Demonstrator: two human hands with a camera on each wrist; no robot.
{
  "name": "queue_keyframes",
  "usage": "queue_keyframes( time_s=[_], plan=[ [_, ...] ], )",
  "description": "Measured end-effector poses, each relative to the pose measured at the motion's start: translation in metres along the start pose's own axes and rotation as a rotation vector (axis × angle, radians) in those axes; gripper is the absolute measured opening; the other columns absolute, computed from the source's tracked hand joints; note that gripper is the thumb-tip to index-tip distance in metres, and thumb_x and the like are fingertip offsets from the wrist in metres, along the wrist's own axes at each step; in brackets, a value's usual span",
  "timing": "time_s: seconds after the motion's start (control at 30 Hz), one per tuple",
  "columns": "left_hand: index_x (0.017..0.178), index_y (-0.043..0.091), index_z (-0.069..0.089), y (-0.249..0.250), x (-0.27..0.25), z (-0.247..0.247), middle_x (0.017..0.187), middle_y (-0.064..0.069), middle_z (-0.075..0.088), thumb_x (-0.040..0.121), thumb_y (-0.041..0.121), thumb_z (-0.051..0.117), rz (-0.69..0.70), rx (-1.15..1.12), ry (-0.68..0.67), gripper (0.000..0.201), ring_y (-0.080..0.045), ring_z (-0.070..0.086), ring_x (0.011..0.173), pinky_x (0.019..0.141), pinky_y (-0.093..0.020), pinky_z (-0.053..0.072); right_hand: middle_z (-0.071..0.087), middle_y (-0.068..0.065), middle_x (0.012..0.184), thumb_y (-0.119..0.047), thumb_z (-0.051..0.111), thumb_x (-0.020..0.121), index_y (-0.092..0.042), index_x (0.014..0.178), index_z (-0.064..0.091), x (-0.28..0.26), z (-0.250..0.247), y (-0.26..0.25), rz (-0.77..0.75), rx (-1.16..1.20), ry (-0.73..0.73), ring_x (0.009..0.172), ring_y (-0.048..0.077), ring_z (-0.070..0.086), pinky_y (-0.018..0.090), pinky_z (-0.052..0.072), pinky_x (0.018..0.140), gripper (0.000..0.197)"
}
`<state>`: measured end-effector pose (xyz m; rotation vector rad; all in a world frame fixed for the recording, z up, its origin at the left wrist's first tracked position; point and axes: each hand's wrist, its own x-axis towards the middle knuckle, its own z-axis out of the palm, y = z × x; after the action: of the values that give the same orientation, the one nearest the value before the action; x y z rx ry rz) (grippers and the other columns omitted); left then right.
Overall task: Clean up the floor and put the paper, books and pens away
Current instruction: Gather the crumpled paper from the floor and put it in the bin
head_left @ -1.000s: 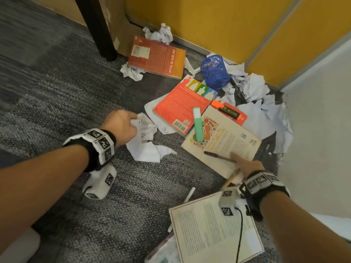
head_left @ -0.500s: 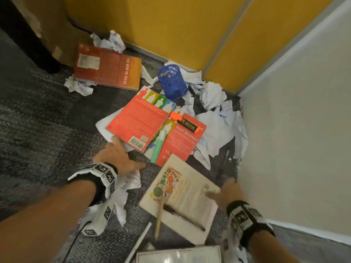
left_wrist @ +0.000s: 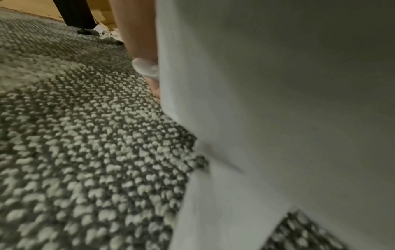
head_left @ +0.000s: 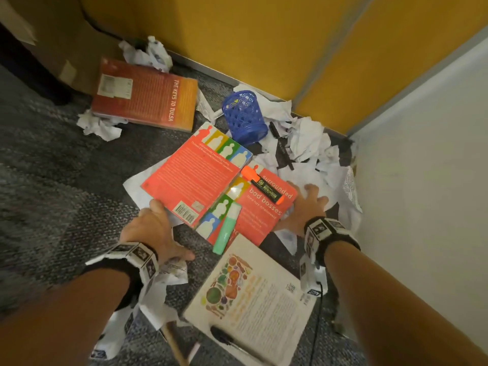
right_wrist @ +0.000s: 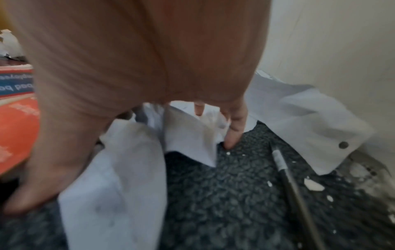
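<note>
The left hand (head_left: pixel 155 228) rests at the near corner of the red book (head_left: pixel 195 178), fingers loose, crumpled paper (head_left: pixel 169 273) beneath the palm (whether it grips any I cannot tell); the right hand (head_left: pixel 303 207) lies spread on white sheets (head_left: pixel 311 170) beside the second red book (head_left: pixel 264 207), grasping nothing; an orange highlighter (head_left: pixel 264 187) and a green highlighter (head_left: pixel 227 231) lie on the books, on the carpet (head_left: pixel 52 180).

Bare forearms; black wristbands (head_left: pixel 333 240) ringed with white, black-patterned marker blocks; thin black cable (head_left: pixel 317 313) below right wrist.
</note>
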<state>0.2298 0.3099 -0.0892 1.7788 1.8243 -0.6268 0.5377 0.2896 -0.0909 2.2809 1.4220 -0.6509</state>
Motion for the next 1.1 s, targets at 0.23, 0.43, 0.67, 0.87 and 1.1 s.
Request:
queue_keyframes(
  time_s=[0.23, 0.43, 0.67, 0.87, 1.1],
  plan=[
    [0.119, 0.013, 0.029, 0.001, -0.004, -0.003, 0.115, -0.005, 0.051, 0.035, 0.069, 0.085, -0.008, -0.046, -0.001, 0.116, -0.027, 0.060, 0.108, 0.085, -0.038, 0.051, 0.051, 0.000, 0.119, -0.035, 0.062, 0.089, -0.024, 0.102, 0.062, -0.013, 0.010, -0.013, -0.184, 0.301, 0.296, 0.102, 0.023, 0.057, 0.039, 0.047, 0.095, 0.017],
    [0.145, 0.017, 0.006, -0.007, -0.007, 0.009, 0.126, -0.008, 0.044, 0.038, 0.075, 0.080, 0.043, -0.110, 0.077, 0.143, -0.032, 0.059, 0.108, 0.087, -0.042, 0.052, 0.068, 0.008, 0.105, -0.020, 0.059, 0.090, -0.007, 0.106, 0.063, -0.039, -0.009, -0.008, -0.151, 0.405, 0.018, 0.097, 0.026, 0.065, 0.035, 0.052, 0.083, 0.020],
    [0.144, 0.021, -0.034, -0.004, 0.005, -0.002, 0.127, -0.012, 0.043, 0.031, 0.077, 0.079, 0.036, -0.068, -0.055, 0.169, -0.029, 0.057, 0.113, 0.087, -0.040, 0.053, 0.064, 0.006, 0.098, -0.025, 0.060, 0.091, -0.010, 0.103, 0.066, -0.061, -0.089, 0.047, -0.011, 0.371, 0.021, 0.088, 0.021, 0.056, 0.031, 0.043, 0.078, 0.021],
    [0.145, 0.018, -0.033, 0.004, 0.005, -0.010, 0.126, -0.012, 0.040, 0.032, 0.073, 0.082, -0.012, -0.033, -0.121, 0.170, -0.025, 0.055, 0.115, 0.087, -0.038, 0.052, 0.054, 0.008, 0.126, -0.020, 0.067, 0.078, -0.005, 0.136, 0.047, -0.032, -0.157, 0.029, 0.062, 0.393, -0.052, 0.120, 0.030, 0.052, 0.036, 0.044, 0.092, 0.062],
    [0.144, 0.018, -0.035, 0.006, 0.005, -0.012, 0.120, -0.009, 0.041, 0.032, 0.074, 0.082, -0.023, -0.027, -0.130, 0.171, -0.023, 0.056, 0.110, 0.086, -0.035, 0.051, 0.054, 0.008, 0.085, -0.017, 0.064, 0.075, -0.010, 0.067, 0.049, 0.007, -0.182, -0.004, 0.068, 0.036, -0.237, 0.068, 0.018, 0.048, 0.025, 0.039, 0.062, 0.018]
  ],
)
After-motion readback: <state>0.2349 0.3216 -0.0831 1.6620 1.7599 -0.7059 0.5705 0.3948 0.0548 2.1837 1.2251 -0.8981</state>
